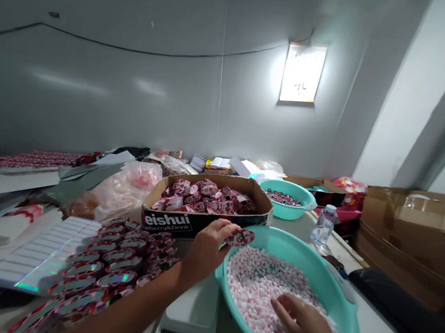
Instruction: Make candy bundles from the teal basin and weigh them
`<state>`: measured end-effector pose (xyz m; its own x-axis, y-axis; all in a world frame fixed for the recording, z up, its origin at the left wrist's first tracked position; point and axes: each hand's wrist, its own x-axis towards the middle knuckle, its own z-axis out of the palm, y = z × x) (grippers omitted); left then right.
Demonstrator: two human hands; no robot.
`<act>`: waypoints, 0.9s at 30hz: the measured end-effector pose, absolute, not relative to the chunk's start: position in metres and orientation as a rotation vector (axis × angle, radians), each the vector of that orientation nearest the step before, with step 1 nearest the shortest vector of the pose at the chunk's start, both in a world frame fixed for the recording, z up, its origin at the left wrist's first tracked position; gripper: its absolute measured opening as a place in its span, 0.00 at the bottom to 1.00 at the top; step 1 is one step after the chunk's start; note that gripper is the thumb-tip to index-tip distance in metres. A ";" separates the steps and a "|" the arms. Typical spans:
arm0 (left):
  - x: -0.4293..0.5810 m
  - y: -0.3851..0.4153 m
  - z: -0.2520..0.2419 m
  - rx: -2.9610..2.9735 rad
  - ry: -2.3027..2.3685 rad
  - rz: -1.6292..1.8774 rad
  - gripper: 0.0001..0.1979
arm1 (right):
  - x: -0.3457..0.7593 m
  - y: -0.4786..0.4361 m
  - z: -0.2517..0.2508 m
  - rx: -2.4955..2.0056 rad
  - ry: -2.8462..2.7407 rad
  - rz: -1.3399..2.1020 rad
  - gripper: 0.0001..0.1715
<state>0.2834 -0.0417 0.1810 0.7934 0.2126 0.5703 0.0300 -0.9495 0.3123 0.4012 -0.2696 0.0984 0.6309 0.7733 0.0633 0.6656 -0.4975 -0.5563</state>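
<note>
Two hands work at the near edge of the tabletop.

- The basin (345,328) is teal plastic and stands toward the near right corner. It is probably light in itself, with a flexible rim, but weighted by its fill.
- The box (205,224) is cardboard and sits just behind the basin, full of red-and-white packets. The print on its front is cut off.
- The scale (185,326) is white, at the basin's left side. I cannot tell whether they touch or overlap. Its display is dark and unreadable.
- The left hand (206,249) pinches one packet (240,237) between thumb and fingertips, over the basin's far-left rim. The packet looks light, thin and glossy, so likely slippery and easily creased. The edges are the safest hold. Its print is blurred.
- The right hand (303,327) lies palm down with fingers stretched out on the candies (258,276) in the basin, closed on nothing visible. The wrist runs off the bottom.
- The candies are pink-white, small and loose. They are probably hard and apt to roll. The depth of the heap is hidden.
</note>
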 end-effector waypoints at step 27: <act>0.296 -0.054 0.161 2.662 0.260 0.847 0.21 | 0.405 -0.272 0.096 -2.292 -1.143 0.263 0.22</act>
